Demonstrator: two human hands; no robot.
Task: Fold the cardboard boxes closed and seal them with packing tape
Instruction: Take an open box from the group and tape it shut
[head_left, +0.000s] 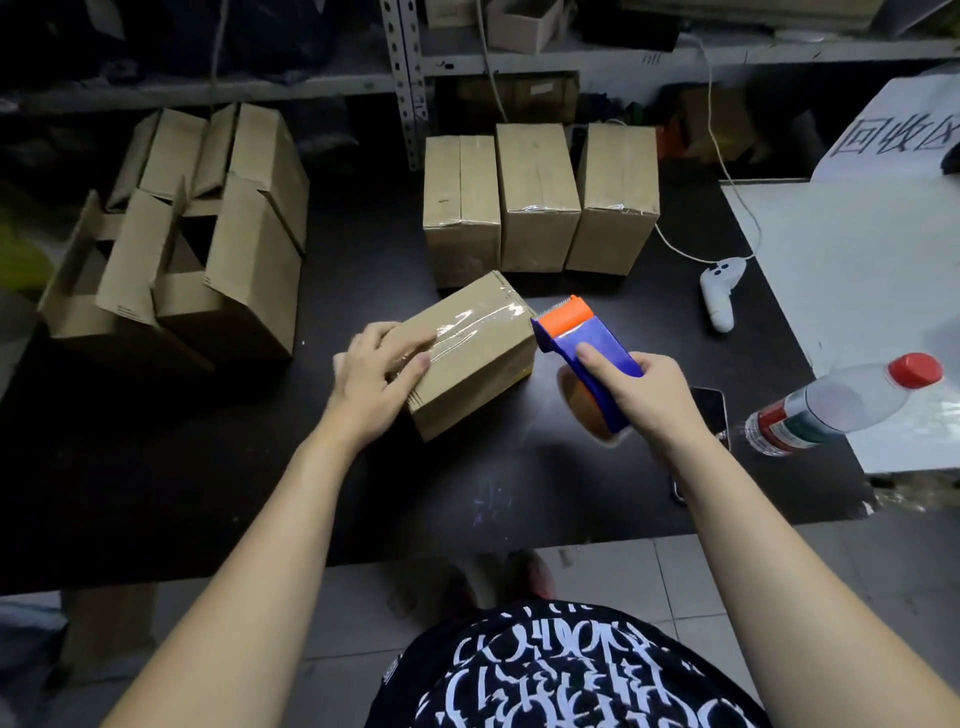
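At counter (467, 493) centre: left hand (382, 364), fingers spread flat, pressing the taped top of a closed cardboard box (483, 358); right hand (647, 402), curled round a blue-and-orange tape dispenser (582, 340), its orange end just beside the box's far right corner. Behind: three sealed boxes (540, 197) in a row. Far left: open boxes (182, 260), flaps up, clustered. Right: white controller (719, 296) on a cable; phone (710, 410) partly hidden by the right wrist; red-capped water bottle (841, 400)

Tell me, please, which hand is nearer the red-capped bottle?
Right. The right hand, gripping the tape dispenser, is left of the bottle; the left hand rests on the box farther left.
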